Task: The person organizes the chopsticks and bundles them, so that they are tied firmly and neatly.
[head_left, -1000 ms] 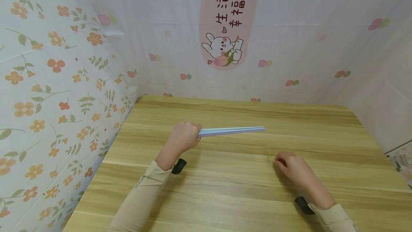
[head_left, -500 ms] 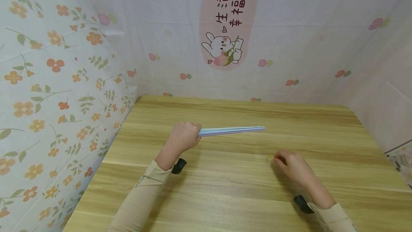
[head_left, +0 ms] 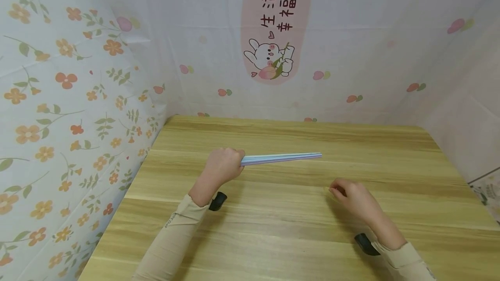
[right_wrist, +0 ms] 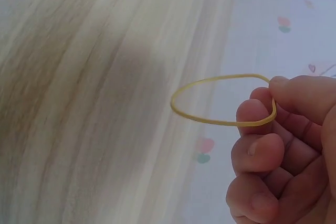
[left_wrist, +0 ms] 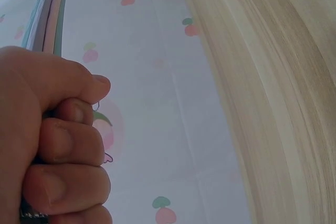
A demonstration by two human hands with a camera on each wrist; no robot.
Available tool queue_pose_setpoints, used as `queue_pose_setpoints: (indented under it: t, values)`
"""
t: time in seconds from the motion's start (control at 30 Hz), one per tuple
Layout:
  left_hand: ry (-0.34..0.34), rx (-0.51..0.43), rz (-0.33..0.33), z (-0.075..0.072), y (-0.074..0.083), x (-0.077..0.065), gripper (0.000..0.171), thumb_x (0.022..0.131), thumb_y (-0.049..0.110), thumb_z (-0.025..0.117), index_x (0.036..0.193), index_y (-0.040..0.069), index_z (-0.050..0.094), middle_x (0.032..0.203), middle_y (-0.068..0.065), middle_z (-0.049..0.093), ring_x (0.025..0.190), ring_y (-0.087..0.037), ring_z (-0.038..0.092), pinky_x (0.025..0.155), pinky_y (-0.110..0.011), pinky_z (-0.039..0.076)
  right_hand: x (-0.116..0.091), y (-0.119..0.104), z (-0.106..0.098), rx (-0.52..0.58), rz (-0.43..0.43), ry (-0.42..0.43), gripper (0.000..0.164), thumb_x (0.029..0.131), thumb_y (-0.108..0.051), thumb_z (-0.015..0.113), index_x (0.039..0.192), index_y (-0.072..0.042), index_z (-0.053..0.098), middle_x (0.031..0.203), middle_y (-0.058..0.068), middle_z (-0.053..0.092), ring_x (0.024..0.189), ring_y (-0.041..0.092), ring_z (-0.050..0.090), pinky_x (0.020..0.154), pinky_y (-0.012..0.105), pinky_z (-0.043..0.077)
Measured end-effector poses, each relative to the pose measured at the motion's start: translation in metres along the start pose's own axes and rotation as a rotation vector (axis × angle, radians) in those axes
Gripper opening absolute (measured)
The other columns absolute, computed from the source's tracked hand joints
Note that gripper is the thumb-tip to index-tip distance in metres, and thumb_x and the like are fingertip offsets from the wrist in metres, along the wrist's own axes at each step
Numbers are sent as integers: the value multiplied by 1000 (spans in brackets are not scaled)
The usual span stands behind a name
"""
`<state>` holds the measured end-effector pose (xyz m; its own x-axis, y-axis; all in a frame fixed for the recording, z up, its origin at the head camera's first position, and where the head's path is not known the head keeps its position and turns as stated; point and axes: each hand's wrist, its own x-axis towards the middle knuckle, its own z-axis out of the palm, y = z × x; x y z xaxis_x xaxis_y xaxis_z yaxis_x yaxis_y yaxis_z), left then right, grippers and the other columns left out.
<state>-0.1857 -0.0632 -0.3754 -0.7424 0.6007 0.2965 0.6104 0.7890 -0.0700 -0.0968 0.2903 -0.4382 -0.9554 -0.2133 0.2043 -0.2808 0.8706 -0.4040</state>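
Note:
My left hand [head_left: 223,166] grips a bundle of thin pastel chopsticks [head_left: 281,158]. Their blue, lavender, pink and green lengths [left_wrist: 51,11] rise above the curled fingers in the left wrist view, while the gripped ends are hidden in the fist. In the head view they point right, narrowing toward the far end. Lower and to the right, my right hand [head_left: 353,198] pinches a yellow rubber band [right_wrist: 212,123] between thumb and fingers. The band hangs out as a slack oval loop in the right wrist view, apart from the chopsticks, and barely shows in the head view.
A wood-grain table [head_left: 265,229] lies under both hands. White printed cloth [head_left: 187,47] stands along its back edge, and a flowered cloth [head_left: 78,112] borders the left side. Black wrist mounts [head_left: 366,244] sit below each wrist.
My right hand has risen slightly away from me, and the rubber band's loop has turned so less of it shows. The left hand and the chopsticks stay where they were.

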Motion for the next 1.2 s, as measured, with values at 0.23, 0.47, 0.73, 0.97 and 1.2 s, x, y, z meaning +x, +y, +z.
queue_pose_setpoints:
  t: [0.23, 0.47, 0.73, 0.97, 1.2]
  values:
    - [-24, -12, -8, -1, 1, 1, 16, 84, 13, 66, 70, 11, 59, 55, 1, 52, 47, -8, 30, 40, -22, 25, 3, -6, -3, 32, 6, 26, 4, 90, -8, 63, 87, -8, 65, 66, -5, 58, 54, 1, 41, 49, 21, 37]
    - [-12, -19, -2, -1, 0, 0, 18, 84, 13, 67, 69, 11, 57, 54, 2, 47, 47, -8, 27, 41, -21, 23, 15, -13, -6, 58, -27, 121, 6, 90, -8, 63, 87, -3, 64, 64, -4, 57, 53, 0, 41, 48, 21, 39]
    - [2, -17, 11, -1, 1, 0, 22, 84, 12, 66, 66, 12, 54, 53, 4, 40, 47, -8, 24, 41, -21, 20, 27, -23, -9, 91, -22, 341, 4, 88, -4, 66, 88, 0, 65, 61, -2, 56, 51, -1, 41, 45, 20, 37]
    - [3, -23, 18, 0, 2, 1, 23, 84, 12, 67, 66, 12, 53, 53, 3, 41, 48, -7, 25, 41, -21, 20, 33, -29, -13, 98, -8, 435, 5, 86, -2, 67, 86, 2, 65, 61, 1, 58, 51, 0, 43, 46, 14, 36]
    - [-18, -29, 19, -2, 3, 2, 20, 85, 14, 67, 68, 12, 56, 54, 2, 47, 48, -8, 27, 42, -21, 22, 38, -34, -19, 93, -37, 529, 6, 82, 5, 68, 87, 4, 65, 61, 5, 61, 51, 2, 46, 47, 10, 35]
